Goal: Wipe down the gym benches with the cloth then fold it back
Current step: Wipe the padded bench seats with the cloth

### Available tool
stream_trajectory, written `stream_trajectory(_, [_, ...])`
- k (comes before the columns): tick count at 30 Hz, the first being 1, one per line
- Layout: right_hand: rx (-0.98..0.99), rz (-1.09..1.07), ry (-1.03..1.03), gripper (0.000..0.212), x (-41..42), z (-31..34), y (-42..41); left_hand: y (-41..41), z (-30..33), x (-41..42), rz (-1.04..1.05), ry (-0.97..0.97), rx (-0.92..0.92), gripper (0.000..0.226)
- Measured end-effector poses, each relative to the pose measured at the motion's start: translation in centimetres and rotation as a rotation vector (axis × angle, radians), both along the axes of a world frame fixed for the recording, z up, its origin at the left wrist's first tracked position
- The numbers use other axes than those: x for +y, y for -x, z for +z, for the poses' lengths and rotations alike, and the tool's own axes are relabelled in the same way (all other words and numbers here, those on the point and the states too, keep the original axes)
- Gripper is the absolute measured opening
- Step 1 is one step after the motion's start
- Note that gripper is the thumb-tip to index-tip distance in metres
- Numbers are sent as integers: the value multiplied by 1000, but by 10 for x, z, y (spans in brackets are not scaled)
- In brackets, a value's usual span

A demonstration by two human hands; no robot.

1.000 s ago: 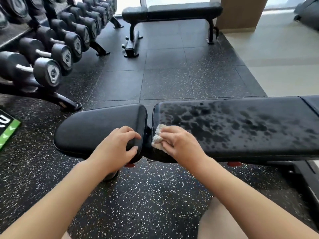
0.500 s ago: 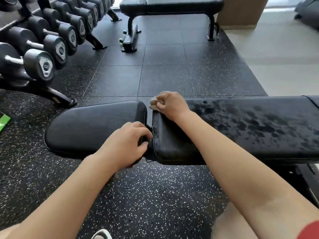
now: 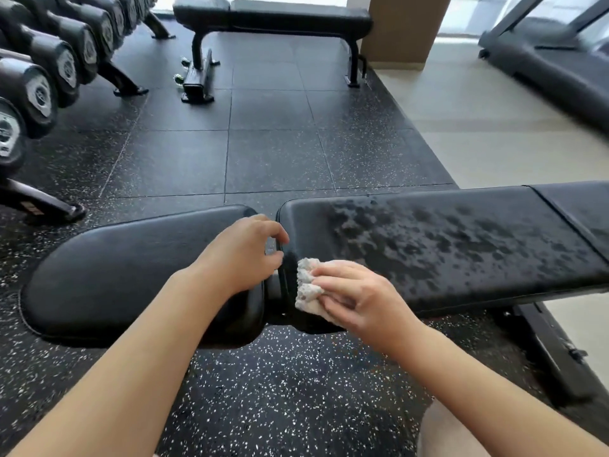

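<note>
A black padded gym bench lies across the view in two pads: a seat pad (image 3: 125,272) on the left and a long back pad (image 3: 461,245) on the right, speckled with wet droplets. My right hand (image 3: 359,298) presses a crumpled white cloth (image 3: 308,286) against the near left corner of the back pad, beside the gap between the pads. My left hand (image 3: 244,255) rests on the right end of the seat pad, fingers curled over its edge at the gap.
A dumbbell rack (image 3: 43,77) runs along the left. A second black bench (image 3: 273,18) stands at the far side of the rubber floor. A treadmill (image 3: 553,64) sits at the upper right on pale flooring. My bench's frame (image 3: 547,351) reaches the floor at lower right.
My right hand has drawn the cloth from the far edge of the back pad's left end to its near corner. My left hand stays on the seat pad's end.
</note>
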State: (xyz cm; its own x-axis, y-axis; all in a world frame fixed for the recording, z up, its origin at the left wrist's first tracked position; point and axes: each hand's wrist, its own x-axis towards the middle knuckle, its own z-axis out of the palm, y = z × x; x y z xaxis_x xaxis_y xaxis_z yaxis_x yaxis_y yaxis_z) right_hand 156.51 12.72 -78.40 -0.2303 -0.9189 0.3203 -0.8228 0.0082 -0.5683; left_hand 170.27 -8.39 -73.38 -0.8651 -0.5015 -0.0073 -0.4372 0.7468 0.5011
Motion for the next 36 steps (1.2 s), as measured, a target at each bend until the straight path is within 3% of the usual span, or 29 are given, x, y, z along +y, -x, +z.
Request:
stream_trajectory(6, [12, -226, -21, 27, -86, 15, 66, 3, -9, 8, -65, 7, -8, 29])
stream_trajectory(10, [159, -307, -87, 28, -110, 20, 83, 1, -10, 14, -72, -4, 19, 30])
stream_trajectory(17, [186, -233, -9, 15, -43, 17, 40, 10, -9, 21, -103, -1, 20, 32])
stream_trajectory(25, [169, -168, -21, 21, 38, 8, 35, 20, -19, 21, -141, 1, -17, 32])
stream_trajectory(31, [230, -438, -39, 15, -29, 12, 115, 23, -21, 22, -129, 17, -20, 30])
stream_trajectory(36, [152, -453, -78, 35, -87, 11, 112, 23, -19, 21, -132, 6, -18, 29])
